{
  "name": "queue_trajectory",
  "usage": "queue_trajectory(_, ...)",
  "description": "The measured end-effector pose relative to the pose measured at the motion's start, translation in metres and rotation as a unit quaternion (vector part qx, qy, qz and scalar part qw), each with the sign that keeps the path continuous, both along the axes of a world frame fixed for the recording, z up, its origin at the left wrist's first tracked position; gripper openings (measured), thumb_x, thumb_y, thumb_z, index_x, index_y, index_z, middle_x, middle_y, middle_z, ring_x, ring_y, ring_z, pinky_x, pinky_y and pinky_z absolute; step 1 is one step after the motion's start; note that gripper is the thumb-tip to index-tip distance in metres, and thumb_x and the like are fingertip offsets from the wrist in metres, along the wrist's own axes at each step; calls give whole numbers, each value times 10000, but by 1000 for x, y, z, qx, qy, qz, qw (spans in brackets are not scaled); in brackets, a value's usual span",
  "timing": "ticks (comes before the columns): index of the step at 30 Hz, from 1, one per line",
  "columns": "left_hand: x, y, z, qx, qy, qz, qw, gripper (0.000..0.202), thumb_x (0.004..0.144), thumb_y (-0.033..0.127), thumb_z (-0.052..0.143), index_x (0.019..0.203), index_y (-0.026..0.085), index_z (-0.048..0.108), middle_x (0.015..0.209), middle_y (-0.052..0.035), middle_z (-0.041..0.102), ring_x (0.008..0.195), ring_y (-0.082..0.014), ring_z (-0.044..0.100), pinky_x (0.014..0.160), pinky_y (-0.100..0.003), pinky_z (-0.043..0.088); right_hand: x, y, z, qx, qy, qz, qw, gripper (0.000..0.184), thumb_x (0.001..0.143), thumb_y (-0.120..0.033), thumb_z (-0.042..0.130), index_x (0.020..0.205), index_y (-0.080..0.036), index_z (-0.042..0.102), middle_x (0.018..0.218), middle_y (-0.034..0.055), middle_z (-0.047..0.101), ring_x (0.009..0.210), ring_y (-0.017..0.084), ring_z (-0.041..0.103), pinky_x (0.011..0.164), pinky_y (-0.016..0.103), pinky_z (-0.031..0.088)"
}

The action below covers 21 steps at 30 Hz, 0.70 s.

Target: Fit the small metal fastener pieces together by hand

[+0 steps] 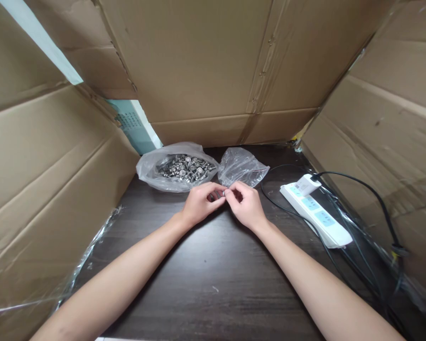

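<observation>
My left hand [199, 202] and my right hand [246, 204] meet at the middle of the dark wooden table [206, 274], fingers pinched together around a small dark metal part [220, 193] held between them. Just beyond the hands lies an open clear plastic bag [151, 170] heaped with several small round metal parts [186, 167]. A second, crumpled clear bag [242, 166] lies to its right, close to my right hand's fingertips.
Cardboard walls [206, 66] close in the table at the back, left and right. A white power strip [315, 214] with a white plug and black cables [372, 194] lies at the right. Clear plastic film [88, 251] runs along the left wall's foot.
</observation>
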<state>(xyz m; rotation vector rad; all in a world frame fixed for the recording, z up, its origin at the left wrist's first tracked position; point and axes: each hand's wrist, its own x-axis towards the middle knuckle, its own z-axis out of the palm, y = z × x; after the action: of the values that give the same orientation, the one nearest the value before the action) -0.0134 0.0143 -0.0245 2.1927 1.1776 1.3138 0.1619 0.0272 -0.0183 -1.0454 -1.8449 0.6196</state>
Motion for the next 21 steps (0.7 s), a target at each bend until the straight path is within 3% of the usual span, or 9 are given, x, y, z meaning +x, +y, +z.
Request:
queue_trajectory(3, 1, -1, 1, 9, -4, 2, 1000, 101, 894, 187, 738, 988, 149, 735, 793, -12, 722, 638, -89, 639, 587, -170, 510, 0, -1, 1, -1, -5, -10, 1000, 279, 937, -309, 542, 678, -205, 524, 651, 6, 549, 604, 141, 492, 592, 283, 371)
queue_trajectory(9, 0, -1, 1, 5, -14, -1, 1000, 144, 900, 203, 739, 1035, 156, 749, 799, -13, 730, 631, -87, 642, 579, -168, 514, 0, -1, 1, 22, 20, 10, 999, 41, 834, -211, 577, 796, -195, 575, 739, 2, 555, 579, 120, 473, 563, 264, 395)
queue_trajectory(21, 1, -1, 0, 20, -13, 2, 1000, 144, 896, 193, 742, 1033, 145, 745, 790, -14, 729, 617, -81, 634, 568, -164, 502, 2, 0, 0, -37, 65, 35, 997, 72, 825, -263, 625, 831, -194, 603, 707, -12, 555, 551, 114, 472, 553, 269, 398)
